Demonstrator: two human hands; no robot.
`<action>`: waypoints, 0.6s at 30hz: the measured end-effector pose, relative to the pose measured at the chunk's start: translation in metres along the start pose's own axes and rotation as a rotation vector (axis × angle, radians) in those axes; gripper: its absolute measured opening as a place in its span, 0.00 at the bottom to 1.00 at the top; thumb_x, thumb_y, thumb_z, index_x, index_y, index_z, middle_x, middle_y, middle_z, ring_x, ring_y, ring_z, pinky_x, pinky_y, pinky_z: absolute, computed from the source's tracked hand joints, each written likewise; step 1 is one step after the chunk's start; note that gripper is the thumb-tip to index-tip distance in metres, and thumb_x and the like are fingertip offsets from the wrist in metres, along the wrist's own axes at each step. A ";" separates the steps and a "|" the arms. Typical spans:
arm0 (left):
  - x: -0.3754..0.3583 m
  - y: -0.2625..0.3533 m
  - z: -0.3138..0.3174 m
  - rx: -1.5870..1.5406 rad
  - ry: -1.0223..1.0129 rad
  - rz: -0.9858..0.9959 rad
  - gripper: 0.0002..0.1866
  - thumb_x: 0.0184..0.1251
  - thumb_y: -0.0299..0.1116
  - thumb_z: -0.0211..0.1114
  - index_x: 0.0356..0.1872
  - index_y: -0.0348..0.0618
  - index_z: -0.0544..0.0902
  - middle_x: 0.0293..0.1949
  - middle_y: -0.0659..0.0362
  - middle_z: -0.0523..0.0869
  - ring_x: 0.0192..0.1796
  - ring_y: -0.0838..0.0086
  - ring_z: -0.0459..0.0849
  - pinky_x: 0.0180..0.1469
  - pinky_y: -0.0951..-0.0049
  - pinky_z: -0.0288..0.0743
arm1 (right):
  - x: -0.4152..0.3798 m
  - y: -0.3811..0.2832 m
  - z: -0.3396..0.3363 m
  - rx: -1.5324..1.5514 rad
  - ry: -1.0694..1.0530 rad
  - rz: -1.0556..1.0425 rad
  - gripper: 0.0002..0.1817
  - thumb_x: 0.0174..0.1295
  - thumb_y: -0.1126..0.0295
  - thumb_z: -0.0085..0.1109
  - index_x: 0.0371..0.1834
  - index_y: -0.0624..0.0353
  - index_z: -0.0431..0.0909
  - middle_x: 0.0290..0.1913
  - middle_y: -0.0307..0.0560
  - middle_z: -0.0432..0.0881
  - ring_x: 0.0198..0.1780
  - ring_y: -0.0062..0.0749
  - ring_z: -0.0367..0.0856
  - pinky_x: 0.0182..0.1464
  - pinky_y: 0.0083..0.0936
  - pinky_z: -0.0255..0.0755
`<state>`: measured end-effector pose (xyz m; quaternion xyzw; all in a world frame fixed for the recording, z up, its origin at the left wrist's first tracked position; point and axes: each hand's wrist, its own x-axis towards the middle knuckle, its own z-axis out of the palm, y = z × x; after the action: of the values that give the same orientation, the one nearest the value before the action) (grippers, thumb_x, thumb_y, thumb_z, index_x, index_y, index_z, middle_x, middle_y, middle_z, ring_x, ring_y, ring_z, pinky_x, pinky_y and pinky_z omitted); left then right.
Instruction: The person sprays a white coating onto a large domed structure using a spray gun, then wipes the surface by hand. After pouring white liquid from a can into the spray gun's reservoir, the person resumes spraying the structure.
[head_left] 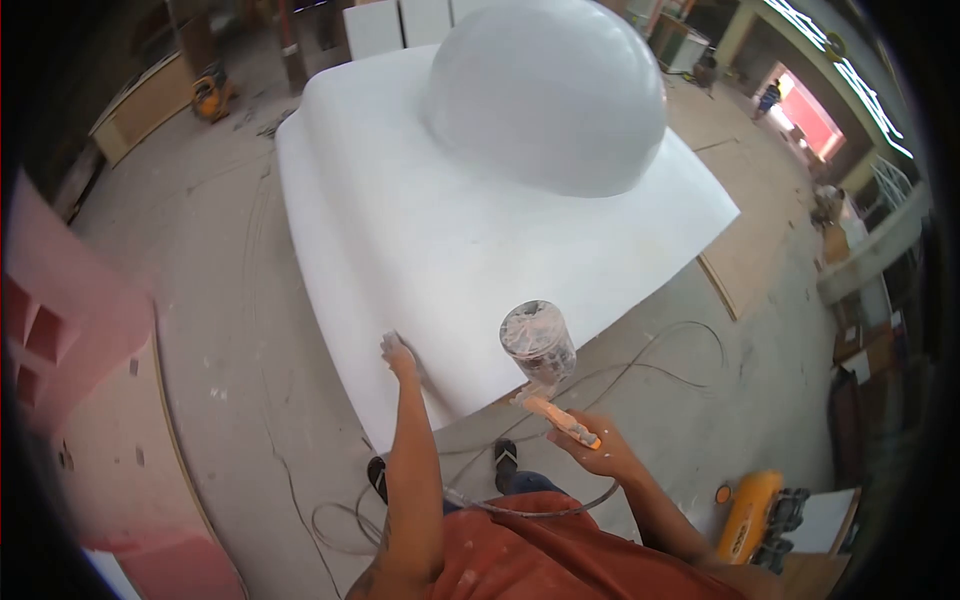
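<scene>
A spray gun with an orange body is gripped in my right hand. Its paint-smeared cup stands on top, in front of the white shape's near right edge. A hose runs from below my right hand across my front. My left hand is open, fingers stretched forward, over the near left part of a large white moulded shape. A big smooth dome rises from the far side of that shape.
Hose loops lie on the floor around my feet. A yellow compressor stands at lower right. Pink-painted pieces are on the left, near a wooden panel. A person is far off at upper right.
</scene>
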<state>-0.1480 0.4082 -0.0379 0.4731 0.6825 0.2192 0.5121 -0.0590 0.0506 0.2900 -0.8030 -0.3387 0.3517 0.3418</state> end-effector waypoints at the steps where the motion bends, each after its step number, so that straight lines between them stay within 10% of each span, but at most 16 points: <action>1: -0.014 0.013 0.018 0.067 0.018 0.300 0.27 0.86 0.41 0.47 0.79 0.45 0.65 0.81 0.49 0.63 0.84 0.53 0.54 0.81 0.41 0.48 | 0.005 0.000 0.010 0.001 0.051 0.008 0.13 0.69 0.62 0.68 0.43 0.62 0.82 0.27 0.43 0.81 0.30 0.27 0.76 0.35 0.30 0.70; 7: -0.022 0.089 -0.034 0.670 -0.596 1.583 0.29 0.83 0.45 0.53 0.77 0.44 0.68 0.81 0.48 0.63 0.83 0.51 0.58 0.82 0.43 0.49 | 0.014 -0.052 0.108 0.369 0.326 0.153 0.16 0.70 0.60 0.68 0.50 0.61 0.83 0.34 0.45 0.85 0.36 0.26 0.80 0.43 0.28 0.75; 8: 0.001 0.086 -0.043 0.662 -0.627 1.606 0.29 0.83 0.45 0.53 0.77 0.44 0.68 0.81 0.48 0.63 0.83 0.51 0.58 0.82 0.43 0.49 | 0.007 -0.072 0.126 0.326 0.337 0.235 0.15 0.70 0.61 0.67 0.50 0.61 0.83 0.35 0.45 0.86 0.37 0.26 0.82 0.44 0.28 0.75; 10: 0.080 0.075 -0.031 0.379 -0.186 1.100 0.30 0.83 0.45 0.52 0.79 0.45 0.66 0.81 0.47 0.63 0.83 0.51 0.57 0.82 0.43 0.49 | 0.011 -0.099 0.143 0.200 0.338 0.366 0.13 0.71 0.64 0.66 0.50 0.61 0.83 0.36 0.44 0.87 0.40 0.26 0.84 0.47 0.27 0.77; 12: 0.174 0.068 -0.018 0.626 -0.286 0.417 0.33 0.83 0.47 0.50 0.81 0.41 0.60 0.81 0.45 0.61 0.84 0.50 0.55 0.82 0.43 0.50 | 0.016 -0.109 0.175 0.212 0.404 0.288 0.12 0.72 0.65 0.65 0.49 0.61 0.84 0.36 0.44 0.87 0.39 0.26 0.84 0.46 0.26 0.76; 16: 0.141 0.031 -0.039 0.365 -0.386 0.988 0.37 0.84 0.49 0.45 0.81 0.31 0.56 0.83 0.41 0.55 0.84 0.48 0.53 0.82 0.42 0.47 | 0.036 -0.157 0.204 0.211 0.474 0.267 0.10 0.71 0.66 0.65 0.45 0.63 0.84 0.33 0.44 0.86 0.36 0.26 0.83 0.43 0.26 0.76; 18: 0.082 -0.017 -0.083 0.754 -0.384 1.067 0.37 0.83 0.50 0.48 0.82 0.36 0.56 0.84 0.43 0.54 0.84 0.45 0.50 0.82 0.42 0.46 | 0.044 -0.171 0.217 0.285 0.444 0.248 0.10 0.70 0.68 0.66 0.43 0.66 0.82 0.31 0.45 0.85 0.33 0.26 0.81 0.40 0.26 0.75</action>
<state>-0.2328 0.4871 -0.0595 0.9218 0.2824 0.1010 0.2458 -0.2606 0.2439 0.2974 -0.8394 -0.1020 0.2507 0.4714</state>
